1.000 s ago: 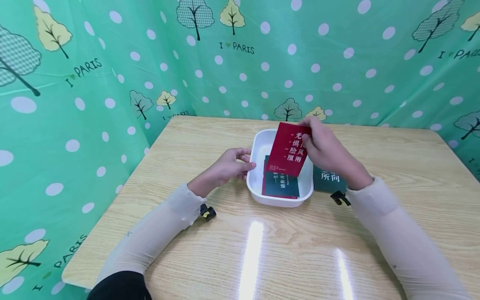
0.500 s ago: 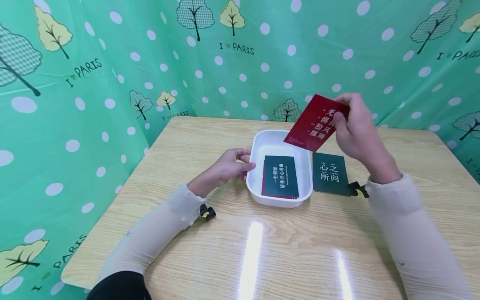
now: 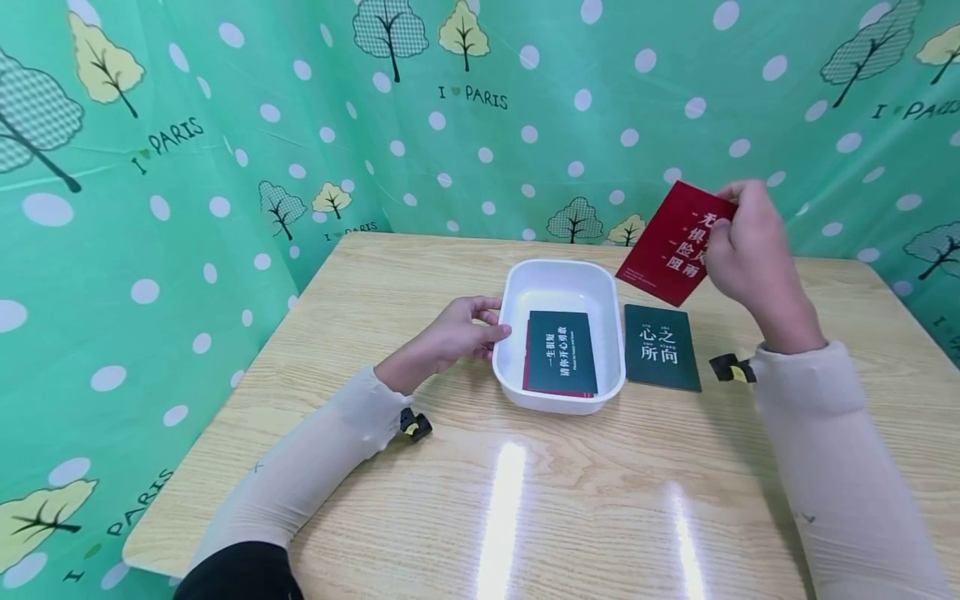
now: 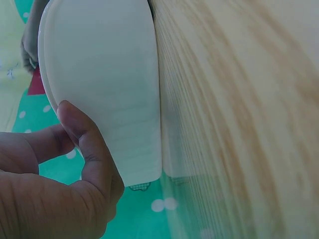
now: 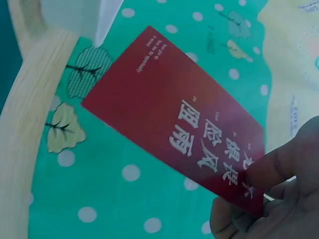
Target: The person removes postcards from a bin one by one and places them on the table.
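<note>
My right hand (image 3: pixel 757 250) holds a red notebook (image 3: pixel 663 254) with white printed characters in the air, beyond the table's far side in the head view. Thumb and fingers pinch it near one corner; in the right wrist view the red cover (image 5: pixel 134 94) hangs at a slant. My left hand (image 3: pixel 457 333) grips the left rim of a white plastic tub (image 3: pixel 555 271); the left wrist view has its fingers at the tub's wall (image 4: pixel 109 74). Inside the tub lies a green notebook (image 3: pixel 561 354), partly covering a red one (image 3: pixel 527 367). Another green notebook (image 3: pixel 660 346) lies flat right of the tub.
The tub stands on a light wooden table (image 3: pixel 420 500) with glare streaks near the front. A green dotted curtain (image 3: pixel 487 142) hangs behind and at the left. Black wrist-camera mounts (image 3: pixel 414 425) sit below both wrists.
My right hand has lifted the red notebook up from above the tub and carried it right, past the tub's edge. The left hand and tub have stayed put.
</note>
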`<state>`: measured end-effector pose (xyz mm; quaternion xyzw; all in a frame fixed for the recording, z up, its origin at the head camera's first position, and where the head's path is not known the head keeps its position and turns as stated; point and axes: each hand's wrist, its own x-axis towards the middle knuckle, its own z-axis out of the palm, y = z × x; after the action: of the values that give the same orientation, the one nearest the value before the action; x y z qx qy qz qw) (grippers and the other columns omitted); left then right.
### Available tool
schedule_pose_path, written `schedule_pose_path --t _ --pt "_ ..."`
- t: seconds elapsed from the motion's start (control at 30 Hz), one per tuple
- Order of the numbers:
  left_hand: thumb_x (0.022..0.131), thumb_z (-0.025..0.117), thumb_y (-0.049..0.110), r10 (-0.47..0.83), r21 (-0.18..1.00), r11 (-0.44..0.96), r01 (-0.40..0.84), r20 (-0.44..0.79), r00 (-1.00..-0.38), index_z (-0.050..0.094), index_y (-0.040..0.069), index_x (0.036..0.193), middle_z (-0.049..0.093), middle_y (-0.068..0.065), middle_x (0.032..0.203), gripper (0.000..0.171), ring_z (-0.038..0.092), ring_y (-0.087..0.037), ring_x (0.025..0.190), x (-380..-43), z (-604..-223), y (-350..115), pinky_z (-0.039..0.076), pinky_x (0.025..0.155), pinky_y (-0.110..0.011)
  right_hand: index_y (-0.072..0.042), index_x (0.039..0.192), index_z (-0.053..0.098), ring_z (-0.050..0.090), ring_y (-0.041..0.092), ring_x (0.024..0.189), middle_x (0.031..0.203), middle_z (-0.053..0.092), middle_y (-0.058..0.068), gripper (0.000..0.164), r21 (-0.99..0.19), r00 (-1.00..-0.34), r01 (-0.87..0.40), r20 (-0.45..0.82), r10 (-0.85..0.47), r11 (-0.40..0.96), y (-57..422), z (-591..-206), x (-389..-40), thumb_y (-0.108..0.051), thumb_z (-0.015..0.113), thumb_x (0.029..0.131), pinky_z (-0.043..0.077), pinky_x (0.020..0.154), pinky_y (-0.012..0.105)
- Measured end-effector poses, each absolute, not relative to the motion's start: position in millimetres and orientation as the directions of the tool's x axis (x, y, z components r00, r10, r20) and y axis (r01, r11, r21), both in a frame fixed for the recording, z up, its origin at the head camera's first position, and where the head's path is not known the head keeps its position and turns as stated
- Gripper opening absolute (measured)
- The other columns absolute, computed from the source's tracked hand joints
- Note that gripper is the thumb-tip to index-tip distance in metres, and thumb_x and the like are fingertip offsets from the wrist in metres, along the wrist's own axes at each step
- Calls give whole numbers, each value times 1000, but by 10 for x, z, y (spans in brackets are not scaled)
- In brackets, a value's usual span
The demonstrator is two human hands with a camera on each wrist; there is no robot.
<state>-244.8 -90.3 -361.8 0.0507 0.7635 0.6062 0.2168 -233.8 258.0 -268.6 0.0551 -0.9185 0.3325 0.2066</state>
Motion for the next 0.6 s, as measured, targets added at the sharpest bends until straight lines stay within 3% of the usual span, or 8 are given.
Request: schedule_pose_path --t 0.23,0.4,0.6 --pt "93 67 6 337 945 270 -184 -272 -901 46 5 139 50 -13 110 50 58 -19 68 -2454 -3619 -907 53 60 -29 7 140 23 40 46 117 136 36 30 50 -613 -970 -78 230 83 786 2719 -2791 -2438 2 43 95 46 85 64" --pt "93 67 7 335 946 269 -182 -269 -903 47 6 138 50 -13 110 49 58 -19 68 -2451 -3620 -908 53 58 -28 13 137 21 41 49 107 126 37 34 48 -605 -995 -29 92 34 795 2795 -2932 -2520 -1 41 95 46 82 64" --pt "93 67 7 335 944 275 -183 -272 -902 47 5 137 51 -13 109 48 58 -19 68 -2446 -3613 -909 53 58 -28 14 127 26 42 44 100 115 39 31 36 -599 -996 -58 -15 -84 799 2832 -3087 -2591 -8 31 100 45 74 51"
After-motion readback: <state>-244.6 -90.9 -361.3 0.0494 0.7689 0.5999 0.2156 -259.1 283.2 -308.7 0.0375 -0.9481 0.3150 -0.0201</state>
